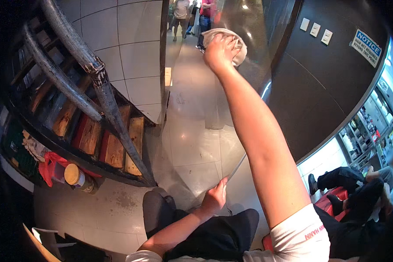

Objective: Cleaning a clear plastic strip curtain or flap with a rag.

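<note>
My right hand (220, 52) reaches far forward with the arm stretched out. It is shut on a bunched off-white cloth (240, 54), which seems to lie against a shiny, see-through panel (249, 19). Low in front of my knees, my left hand (215, 196) closes around a thin grey edge or rod (237, 166); which of the two it is, I cannot tell. That strip runs up and away behind my right forearm, where its middle is hidden. My dark-trousered legs (216, 232) are bent below the hands.
On the left rises a staircase with wooden treads (88, 136) and a worn metal railing (100, 75). A yellow-lidded jar (80, 178) and red plastic bag (50, 167) stand beneath it. Right are a dark wall (309, 78) and seated people (350, 186). Others stand far ahead.
</note>
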`<state>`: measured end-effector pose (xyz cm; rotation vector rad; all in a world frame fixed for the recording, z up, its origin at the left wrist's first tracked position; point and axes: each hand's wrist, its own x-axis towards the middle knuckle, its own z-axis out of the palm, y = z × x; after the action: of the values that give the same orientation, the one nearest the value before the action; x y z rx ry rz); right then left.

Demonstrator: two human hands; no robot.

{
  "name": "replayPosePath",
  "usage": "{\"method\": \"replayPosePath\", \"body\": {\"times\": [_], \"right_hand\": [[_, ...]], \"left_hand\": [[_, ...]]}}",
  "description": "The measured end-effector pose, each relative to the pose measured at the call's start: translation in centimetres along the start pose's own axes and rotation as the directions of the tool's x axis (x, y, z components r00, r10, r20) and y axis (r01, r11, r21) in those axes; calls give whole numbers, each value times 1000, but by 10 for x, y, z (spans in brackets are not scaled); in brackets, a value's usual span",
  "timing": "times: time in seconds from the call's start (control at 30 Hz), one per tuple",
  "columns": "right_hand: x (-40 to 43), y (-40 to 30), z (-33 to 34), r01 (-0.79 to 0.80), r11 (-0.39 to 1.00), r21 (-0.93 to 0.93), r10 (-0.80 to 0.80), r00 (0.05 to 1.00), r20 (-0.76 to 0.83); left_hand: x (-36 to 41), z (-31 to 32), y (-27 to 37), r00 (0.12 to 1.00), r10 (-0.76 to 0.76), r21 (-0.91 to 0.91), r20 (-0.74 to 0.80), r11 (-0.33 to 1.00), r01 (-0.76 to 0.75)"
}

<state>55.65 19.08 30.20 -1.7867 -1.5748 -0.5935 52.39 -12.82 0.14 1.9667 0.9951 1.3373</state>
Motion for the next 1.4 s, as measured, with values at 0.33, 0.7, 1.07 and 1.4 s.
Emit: {"method": "replayPosePath", "body": {"times": [0.33,0.7,1.07,1.4], "right_hand": [[-95,44,22,69,961,266,-48,995,-86],[-341,78,2,-42,861,507,-133,943,303],[-206,232,-11,-444,-558,701,210,742,637],[-65,132,-91,-523,-64,850,-236,835,496]], "left_hand": [[30,22,-37,992,-119,-64,42,991,121],[3,15,-149,939,-343,-468,17,827,310],[-12,-70,-18,770,-294,-652,567,411,637],[-23,-65,-31,814,-384,-604,436,546,581]]}}
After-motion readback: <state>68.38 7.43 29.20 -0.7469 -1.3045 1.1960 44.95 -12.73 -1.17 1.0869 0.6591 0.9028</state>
